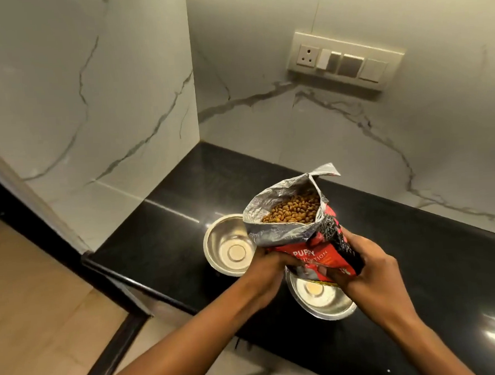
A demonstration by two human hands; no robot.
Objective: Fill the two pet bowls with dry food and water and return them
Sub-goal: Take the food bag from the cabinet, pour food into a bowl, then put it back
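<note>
Two empty steel bowls stand on the black counter (182,191): the far bowl (228,246) to the left and the near bowl (319,299) closer to me. Above them I hold a red puppy food bag (304,233) upright, its silver-lined top open and brown kibble (294,210) showing inside. My left hand (270,265) grips the bag's lower left side. My right hand (367,267) grips its lower right edge. The bag's bottom hides part of the near bowl.
White marble walls close the counter at the back and left, forming a corner. A switch panel with a socket (344,61) sits on the back wall. The counter's front edge (136,284) drops to a wooden floor (45,315) on the left.
</note>
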